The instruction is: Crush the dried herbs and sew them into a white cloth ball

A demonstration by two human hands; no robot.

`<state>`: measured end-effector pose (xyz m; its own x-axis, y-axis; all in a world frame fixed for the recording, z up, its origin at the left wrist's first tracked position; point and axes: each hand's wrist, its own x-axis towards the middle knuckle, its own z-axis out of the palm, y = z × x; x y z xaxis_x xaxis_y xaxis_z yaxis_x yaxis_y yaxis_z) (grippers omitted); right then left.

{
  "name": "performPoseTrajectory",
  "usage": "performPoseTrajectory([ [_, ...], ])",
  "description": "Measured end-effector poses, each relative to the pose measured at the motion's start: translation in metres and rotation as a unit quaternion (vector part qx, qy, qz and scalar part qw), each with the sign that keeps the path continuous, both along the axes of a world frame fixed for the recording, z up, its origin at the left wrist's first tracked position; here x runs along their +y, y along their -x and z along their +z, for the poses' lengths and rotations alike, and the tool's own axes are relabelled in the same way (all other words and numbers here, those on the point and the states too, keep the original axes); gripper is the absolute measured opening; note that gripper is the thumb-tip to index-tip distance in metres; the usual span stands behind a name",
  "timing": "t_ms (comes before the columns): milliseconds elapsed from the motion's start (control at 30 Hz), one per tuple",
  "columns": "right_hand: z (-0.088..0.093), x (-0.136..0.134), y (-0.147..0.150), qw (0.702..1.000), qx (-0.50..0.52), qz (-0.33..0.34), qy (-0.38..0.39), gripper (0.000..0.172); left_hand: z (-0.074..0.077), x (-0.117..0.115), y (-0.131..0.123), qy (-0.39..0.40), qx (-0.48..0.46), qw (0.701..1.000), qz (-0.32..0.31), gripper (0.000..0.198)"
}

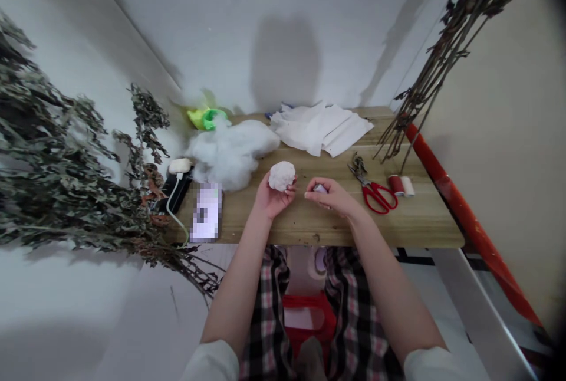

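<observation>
A white, lumpy, rounded ball (282,176) with a puckered surface rests in my left hand (275,195), whose fingers curl around it from below and from the right. Its material is too unclear to name. Just to the right, my right hand (331,195) is closed around a small pale thing (321,189); the fingers cover most of it, so its kind cannot be made out. A short gap separates the two hands, and both are over the front part of the wooden table (300,230).
White fluffy stuffing (234,154) lies behind left, with white cloth pieces (321,127) at the back. Red-handled scissors (378,197) and thread spools (397,185) lie right. A phone (207,213), a power strip (175,189) and dried branches (66,186) are left; more dried stems (446,68) lean at right.
</observation>
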<state>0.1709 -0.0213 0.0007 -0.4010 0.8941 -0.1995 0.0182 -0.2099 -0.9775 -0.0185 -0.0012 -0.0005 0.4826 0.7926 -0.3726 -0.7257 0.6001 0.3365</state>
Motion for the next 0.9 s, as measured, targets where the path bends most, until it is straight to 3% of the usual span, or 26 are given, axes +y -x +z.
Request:
performPoseTrajectory([
  [100, -0.002, 0.002, -0.003, 1.0, 0.019, -0.014, 0.02, 0.031, -0.001, 0.003, 0.003, 0.023, 0.039, 0.999, -0.019, 0.043],
  [200, -0.004, 0.005, -0.007, 0.992, 0.107, -0.057, 0.041, 0.031, 0.001, 0.003, 0.004, 0.03, 0.065, 0.997, -0.02, 0.044],
  [433, -0.004, 0.012, -0.012, 0.962, 0.224, -0.138, 0.067, 0.026, 0.004, -0.002, -0.005, 0.006, 0.053, 0.999, -0.006, 0.036],
  [733, -0.003, 0.012, -0.024, 0.957, 0.237, -0.111, 0.128, 0.02, 0.0, 0.003, -0.013, 0.005, 0.042, 0.992, 0.119, 0.035],
  [900, -0.005, 0.01, -0.028, 0.97, 0.167, -0.074, 0.161, 0.02, -0.004, 0.005, -0.014, 0.009, 0.027, 0.993, 0.116, 0.033],
])
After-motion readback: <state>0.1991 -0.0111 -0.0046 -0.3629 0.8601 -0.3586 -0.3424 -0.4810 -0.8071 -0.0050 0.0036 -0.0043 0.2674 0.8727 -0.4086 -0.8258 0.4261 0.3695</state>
